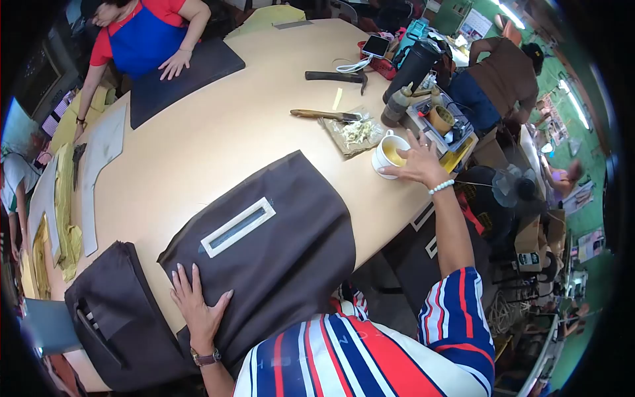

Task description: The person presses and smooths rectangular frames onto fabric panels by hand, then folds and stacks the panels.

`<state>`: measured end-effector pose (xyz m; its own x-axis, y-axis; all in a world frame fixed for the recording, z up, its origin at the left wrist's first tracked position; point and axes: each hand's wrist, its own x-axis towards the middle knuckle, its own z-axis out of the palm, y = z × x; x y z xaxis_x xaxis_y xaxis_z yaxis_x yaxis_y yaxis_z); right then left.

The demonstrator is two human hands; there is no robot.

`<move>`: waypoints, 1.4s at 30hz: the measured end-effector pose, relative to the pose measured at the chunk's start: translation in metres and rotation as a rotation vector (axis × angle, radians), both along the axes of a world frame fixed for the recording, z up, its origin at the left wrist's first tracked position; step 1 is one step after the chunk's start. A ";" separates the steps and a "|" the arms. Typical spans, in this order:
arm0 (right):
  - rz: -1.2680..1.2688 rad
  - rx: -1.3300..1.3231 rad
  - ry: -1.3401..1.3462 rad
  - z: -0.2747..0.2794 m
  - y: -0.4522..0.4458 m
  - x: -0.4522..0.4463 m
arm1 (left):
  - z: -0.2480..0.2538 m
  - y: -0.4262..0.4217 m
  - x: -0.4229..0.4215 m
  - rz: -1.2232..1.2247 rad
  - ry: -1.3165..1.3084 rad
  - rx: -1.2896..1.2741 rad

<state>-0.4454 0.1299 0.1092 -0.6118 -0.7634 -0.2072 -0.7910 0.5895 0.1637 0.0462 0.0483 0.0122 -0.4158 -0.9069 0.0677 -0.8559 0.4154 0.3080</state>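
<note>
Spread flat on the dark brown fabric piece (291, 218), near its lower left edge, is my left hand (198, 304), fingers apart and holding nothing. A pale rectangular frame with a dark slot (238, 227) lies on that fabric, above the hand. At the right, my right hand (418, 162) reaches over a white cup (383, 157) with yellowish contents, its fingers curved around the rim. Beside the cup, a brush with a wooden handle (324, 115) rests on a plastic-covered pad (354, 135) with whitish scraps.
A hammer (337, 77) lies farther back, near a dark bottle (411, 69), a squeeze bottle (397, 106) and a tray of supplies (423, 122). Folded dark fabric (122, 317) is at the lower left. Across the table (278, 53), a person in a blue apron touches a dark panel (192, 79).
</note>
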 end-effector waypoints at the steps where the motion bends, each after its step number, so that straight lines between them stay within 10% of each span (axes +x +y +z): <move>1: 0.013 0.041 -0.019 -0.002 -0.004 0.001 | -0.001 0.000 0.001 -0.003 -0.006 -0.011; 20: 0.188 -0.275 0.071 0.005 0.016 0.072 | -0.001 -0.002 0.002 -0.010 0.017 -0.031; 27: 0.619 -0.724 -0.608 -0.054 -0.050 0.194 | -0.001 -0.003 0.004 -0.004 0.042 -0.012; 42: 0.631 -0.424 0.249 -0.097 -0.056 0.259 | -0.001 -0.003 0.004 -0.009 0.053 0.009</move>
<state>-0.1868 0.0736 0.0124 -0.0281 -0.9642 0.2638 -0.9656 0.0944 0.2421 0.0500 0.0452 0.0109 -0.4196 -0.9040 0.0815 -0.8348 0.4196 0.3564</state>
